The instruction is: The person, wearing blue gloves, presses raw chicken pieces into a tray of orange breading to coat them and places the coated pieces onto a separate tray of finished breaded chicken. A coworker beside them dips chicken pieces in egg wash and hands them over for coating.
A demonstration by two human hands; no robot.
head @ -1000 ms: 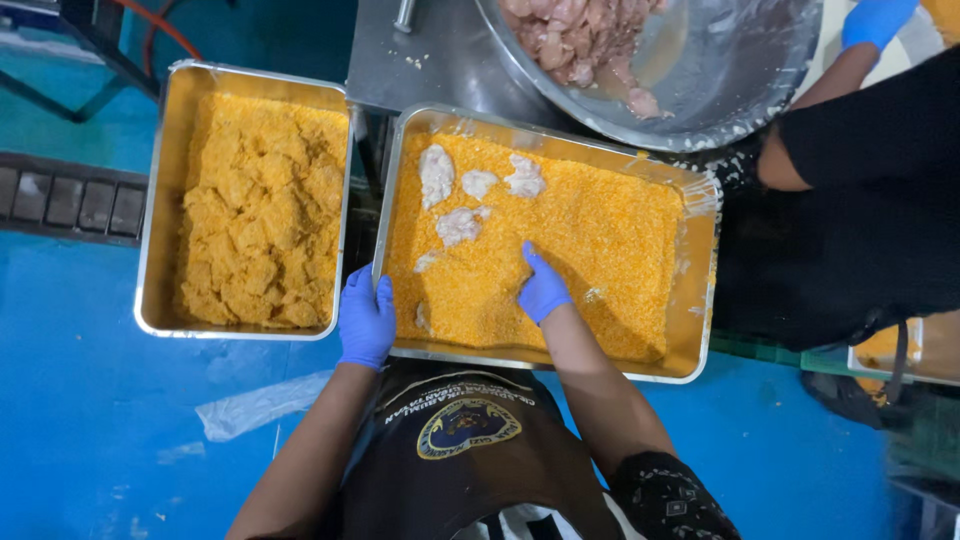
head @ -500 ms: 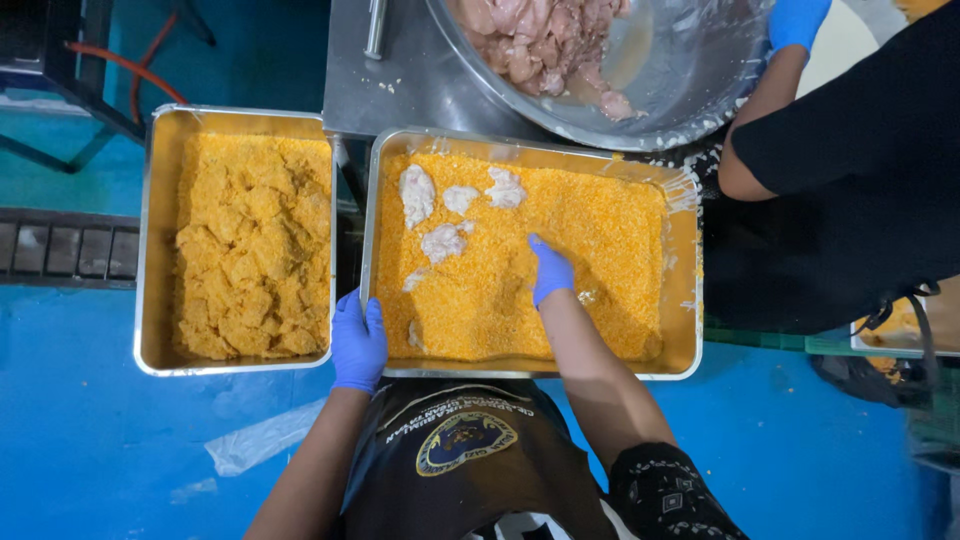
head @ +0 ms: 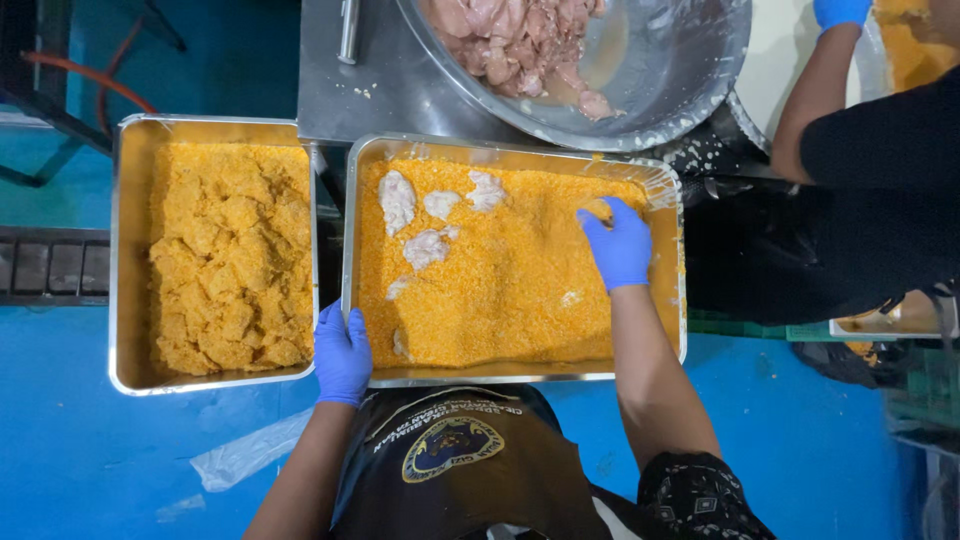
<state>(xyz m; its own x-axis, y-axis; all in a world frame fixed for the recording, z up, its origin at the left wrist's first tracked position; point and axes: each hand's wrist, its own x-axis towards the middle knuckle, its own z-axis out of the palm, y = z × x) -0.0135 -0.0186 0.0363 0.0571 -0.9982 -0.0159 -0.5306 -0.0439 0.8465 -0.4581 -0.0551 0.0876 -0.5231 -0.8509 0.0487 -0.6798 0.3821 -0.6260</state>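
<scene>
Blue flooring (head: 90,450) lay under everything, with a crumpled scrap of clear plastic (head: 245,452) on it just beside the person's dark apron (head: 460,470). Above the apron, the left hand (head: 342,355), in a blue glove, was curled over the near left corner of the metal crumb tray (head: 520,376), fingers closed on its rim. That tray held a bed of orange breadcrumbs (head: 500,290), and several pale raw chicken pieces (head: 428,246) lay on the crumbs toward the far left, only lightly dusted. The right hand (head: 618,245), also gloved in blue, reached to the tray's far right corner, palm down and fingers loosely bent over a crumb-coated piece (head: 598,210) that showed at the fingertips; whether it was truly gripped or only pressed could not be told.

Left of this tray, just apart from it, a second metal tray (head: 128,250) was piled with already breaded pieces (head: 225,260) in the same orange coat. Beyond both trays, a steel worktop (head: 400,95) carried a large steel bowl (head: 690,70) of raw pinkish chicken (head: 510,40), its rim overhanging the crumb tray's far edge. At the far right stood another person in black (head: 880,170), with one blue-gloved hand (head: 838,12) at the top edge.
</scene>
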